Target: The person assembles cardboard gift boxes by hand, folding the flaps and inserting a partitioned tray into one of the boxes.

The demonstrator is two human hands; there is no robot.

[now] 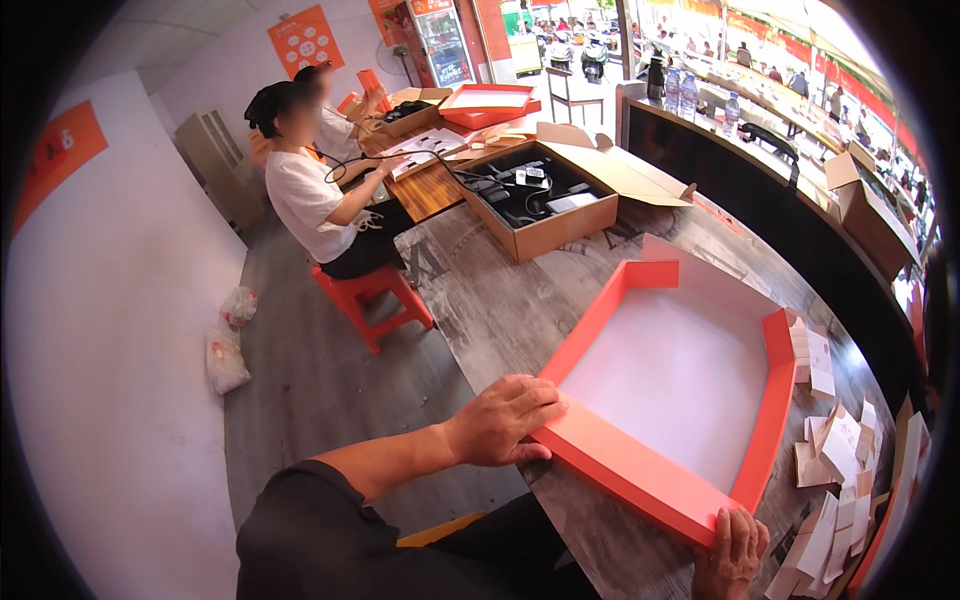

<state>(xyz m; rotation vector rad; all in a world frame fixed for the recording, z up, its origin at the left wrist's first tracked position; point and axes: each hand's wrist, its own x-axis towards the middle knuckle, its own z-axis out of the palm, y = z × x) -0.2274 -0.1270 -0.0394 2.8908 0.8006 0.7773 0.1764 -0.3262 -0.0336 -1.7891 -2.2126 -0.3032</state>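
Note:
A shallow orange-red cardboard box [640,465] with a white inside lies on the grey wooden table, its near, left and right walls standing. At its far side a pale flap [710,275] is raised. My left hand [503,420] is closed on the near left corner, thumb low on the outside and fingers over the top edge. At the near right corner my right hand [732,558] grips the box with its fingers over the edge; its thumb is hidden. Nothing lies inside the box.
Folded white card pieces [840,450] are piled right of the box. Beyond it stands an open brown carton [560,215] with electronic devices and cables. Two people [310,190] sit farther along the table, the nearer on a red stool [375,295]. Bottles [690,95] stand on the ledge.

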